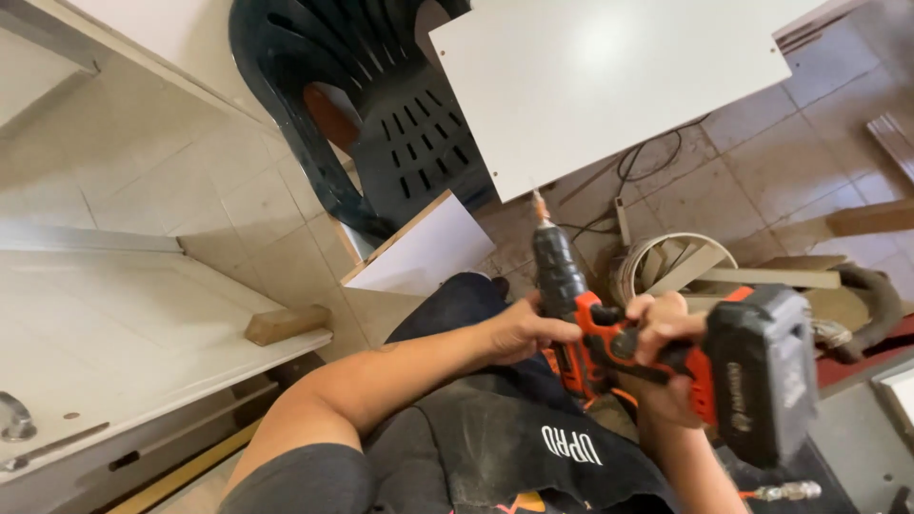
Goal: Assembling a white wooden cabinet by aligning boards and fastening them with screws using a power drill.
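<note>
I hold a cordless drill [609,333] with an orange and black body over my lap. My right hand [662,357] grips its handle, just above the big grey battery pack [762,371]. My left hand [524,328] rests against the drill's body behind the black chuck [557,266]. A bit [540,205] sticks out of the chuck and points up toward the lower edge of a white board [609,86].
A dark plastic chair [381,124] stands behind a small white panel [419,252]. A white panel [105,343] with a wood block [286,324] lies at the left. A bucket of wood offcuts [676,266], cables [647,162] and planks sit on the tiled floor at the right.
</note>
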